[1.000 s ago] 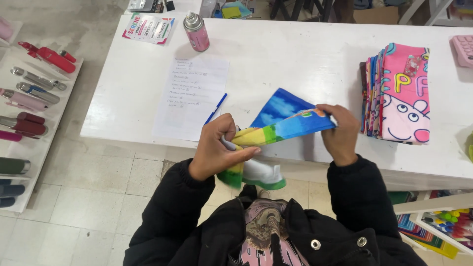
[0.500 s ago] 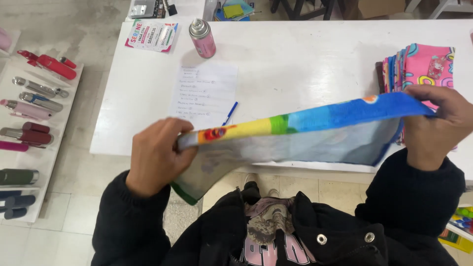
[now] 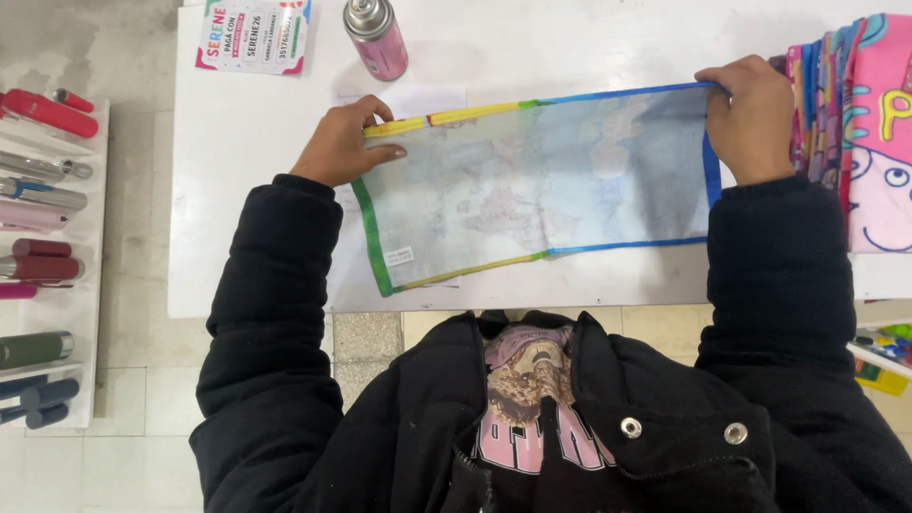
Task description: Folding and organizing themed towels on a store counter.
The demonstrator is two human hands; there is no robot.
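Gripping rainbow-edged cloth w/ both hands' fingers, pink spray can behind, multicolour card far-left

From my feed I see a white table filling the upper and middle part of the frame, its near edge running across the lower middle. Below and to the left of it lies a floor of pale, worn square tiles with darker grout lines. Along the left edge of the frame stands a white shelf set on that floor. The light is even and soft, throwing only faint shadows on the tabletop.
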